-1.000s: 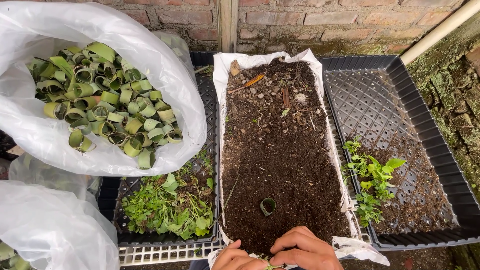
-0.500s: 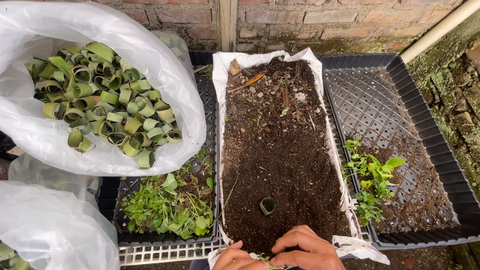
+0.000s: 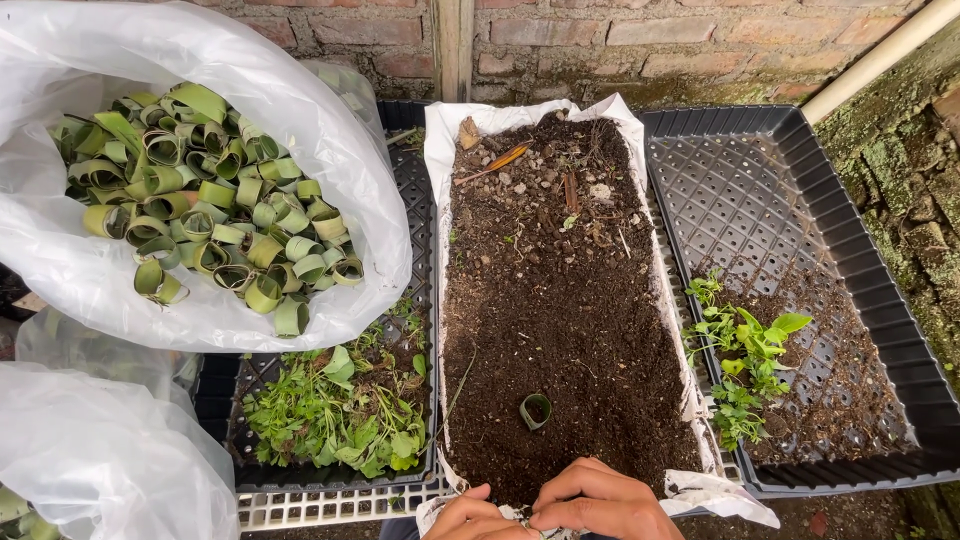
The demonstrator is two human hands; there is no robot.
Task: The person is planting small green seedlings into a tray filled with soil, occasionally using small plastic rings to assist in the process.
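At the bottom edge of the head view my left hand [image 3: 468, 517] and my right hand [image 3: 597, 503] meet, fingertips pinched together on something small that the fingers hide. They hover over the near end of a long white-lined bed of dark soil [image 3: 560, 310]. One rolled green leaf ring [image 3: 535, 411] stands upright in the soil just beyond my fingers. A big white plastic bag [image 3: 350, 170] at the left holds several more rolled leaf rings [image 3: 210, 215].
A black perforated tray [image 3: 850, 260] on the right holds soil and small green seedlings [image 3: 745, 360]. Another tray with leafy weeds [image 3: 335, 410] sits lower left beside a second plastic bag [image 3: 100, 450]. A brick wall runs behind; a pale pipe [image 3: 880, 60] crosses top right.
Both hands have slipped slightly lower in view, and the small green piece seen between the fingertips earlier is hidden now. Nothing else moved.
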